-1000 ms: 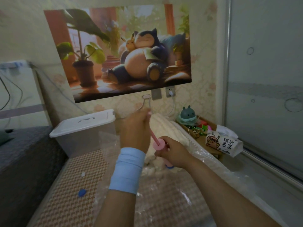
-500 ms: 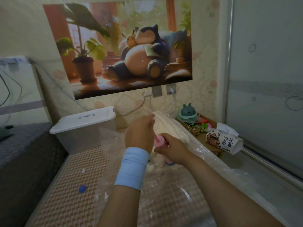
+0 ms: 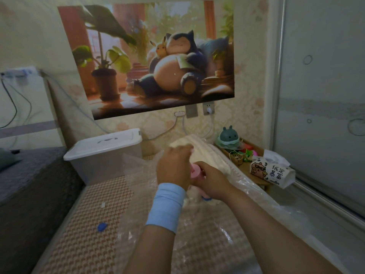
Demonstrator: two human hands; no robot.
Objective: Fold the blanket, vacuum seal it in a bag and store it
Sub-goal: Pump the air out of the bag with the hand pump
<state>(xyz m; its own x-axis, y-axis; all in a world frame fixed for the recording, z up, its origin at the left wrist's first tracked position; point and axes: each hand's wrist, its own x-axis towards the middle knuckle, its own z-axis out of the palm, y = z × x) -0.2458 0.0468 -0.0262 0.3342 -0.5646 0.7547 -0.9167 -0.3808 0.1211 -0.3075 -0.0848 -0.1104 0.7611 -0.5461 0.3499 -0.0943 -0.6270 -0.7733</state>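
Head view: left hand point(image 3: 173, 167), grip closed over the top of the pink pump point(image 3: 195, 173); right hand point(image 3: 212, 182) wrapped round its barrel. Pump stands on clear bag point(image 3: 217, 244) holding cream blanket point(image 3: 205, 153), mid-bed point(image 3: 88, 224) toward the far edge. Lidded box point(image 3: 104, 153) sits at the far left corner.

Cartoon poster point(image 3: 154, 62) on floral wallpapered wall point(image 3: 250, 91).

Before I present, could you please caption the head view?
Left hand and right hand grip a pink pump on the clear bag holding the blanket.
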